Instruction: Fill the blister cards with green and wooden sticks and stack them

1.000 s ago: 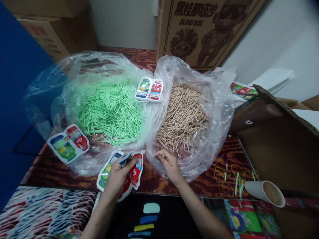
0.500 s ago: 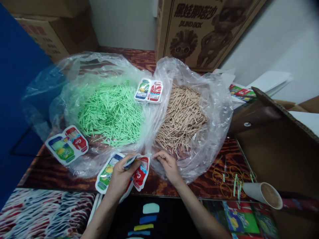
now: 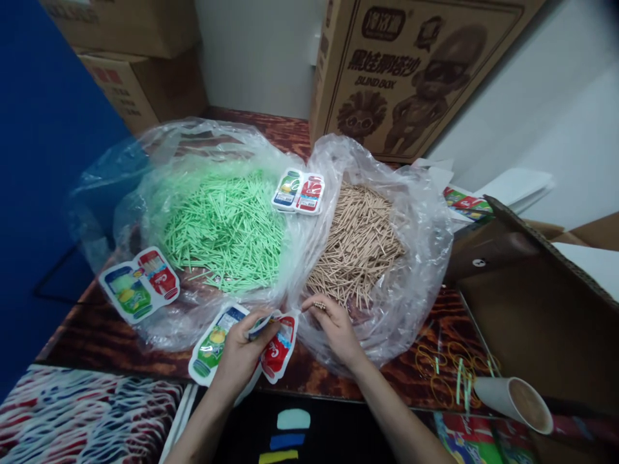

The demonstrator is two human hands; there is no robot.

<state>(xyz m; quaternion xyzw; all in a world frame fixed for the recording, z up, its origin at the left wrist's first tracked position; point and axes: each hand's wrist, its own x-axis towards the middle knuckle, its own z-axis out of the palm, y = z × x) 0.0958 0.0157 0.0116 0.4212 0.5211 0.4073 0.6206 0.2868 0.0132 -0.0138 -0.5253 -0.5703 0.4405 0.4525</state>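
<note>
My left hand (image 3: pixel 246 351) pinches a folded soda-bottle-shaped packet (image 3: pixel 279 351) with a red cola side, its thumb on the front. Another green-and-blue packet (image 3: pixel 213 345) lies partly under that hand. To the right, my right hand (image 3: pixel 333 325) is closed on a small bunch of brown sticks (image 3: pixel 319 305), whose ends show at the fingertips. Just beyond it is a heap of brown sticks (image 3: pixel 360 245) in a clear plastic bag (image 3: pixel 420 251). Green sticks (image 3: pixel 225 232) fill a second clear bag (image 3: pixel 130 219) on the left.
A double packet (image 3: pixel 298 191) rests between the bags, and one holding sticks (image 3: pixel 140 283) lies at the left. Rubber bands (image 3: pixel 442 390) and a tipped paper cup (image 3: pixel 512 403) are at the right, beside an open cardboard box (image 3: pixel 536 309). A large carton (image 3: pixel 401 84) stands behind.
The whole scene sits slightly lower and further right as the camera view shifts. Both hands keep their holds, with little movement relative to the bags.
</note>
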